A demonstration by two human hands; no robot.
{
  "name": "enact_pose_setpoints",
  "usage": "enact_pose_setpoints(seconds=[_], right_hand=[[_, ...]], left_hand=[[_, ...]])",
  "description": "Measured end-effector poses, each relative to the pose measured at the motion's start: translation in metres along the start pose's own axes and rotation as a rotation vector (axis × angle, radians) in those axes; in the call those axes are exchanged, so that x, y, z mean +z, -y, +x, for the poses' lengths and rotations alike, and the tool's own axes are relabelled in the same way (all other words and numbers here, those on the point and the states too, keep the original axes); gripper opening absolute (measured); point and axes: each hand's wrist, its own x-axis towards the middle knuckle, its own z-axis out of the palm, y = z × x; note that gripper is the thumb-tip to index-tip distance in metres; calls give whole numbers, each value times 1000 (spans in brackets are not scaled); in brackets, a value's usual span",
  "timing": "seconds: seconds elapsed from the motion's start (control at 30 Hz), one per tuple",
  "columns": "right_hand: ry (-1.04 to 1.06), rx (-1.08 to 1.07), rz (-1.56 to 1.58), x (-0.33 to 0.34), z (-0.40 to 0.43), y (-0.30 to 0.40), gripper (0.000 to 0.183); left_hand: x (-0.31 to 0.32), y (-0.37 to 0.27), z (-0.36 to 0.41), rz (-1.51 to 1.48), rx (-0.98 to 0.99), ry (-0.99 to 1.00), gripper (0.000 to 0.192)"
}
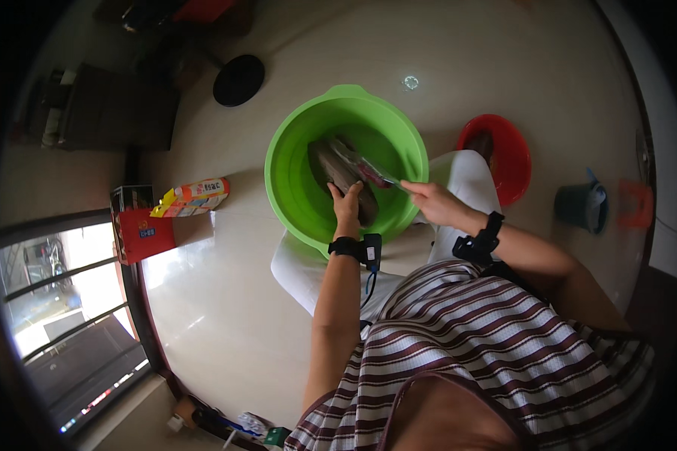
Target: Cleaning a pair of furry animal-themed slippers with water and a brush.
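Observation:
A large green plastic basin (285,186) stands on the floor between my knees. Inside it lies a long grey-brown item (338,163), shoe-like in shape, though its exact kind is hard to make out. My left hand (347,204) grips its near side, thumb and fingers spread around it. From the right, my right hand (437,203) holds the handle of a long tool, apparently a brush (375,173), with a clear body and a dark red part. The tool's head lies along the item's right side.
A red basin (516,175) with a brown item (481,144) inside sits beyond my right knee. Farther right is a dark teal bucket (580,207). To the left stand an orange bottle (206,188) and a red box (146,231). A floor drain (410,83) and black round base (238,80) lie ahead.

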Motion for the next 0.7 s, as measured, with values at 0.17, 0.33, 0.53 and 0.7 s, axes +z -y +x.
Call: enact_pose_setpoints(seconds=[0.17,0.33,0.53,0.7], right_hand=[[-40,-36,-201,60,73,-28,37],[-309,181,-119,78,166,-40,38],[-50,-25,-255,58,101,-36,39],[21,89,-290,43,122,-43,40]], left_hand=[[7,8,-2,337,-61,-14,90],[6,10,2,581,-12,56,94],[-15,15,4,342,-53,57,97],[-12,-7,-3,82,-70,176,89]])
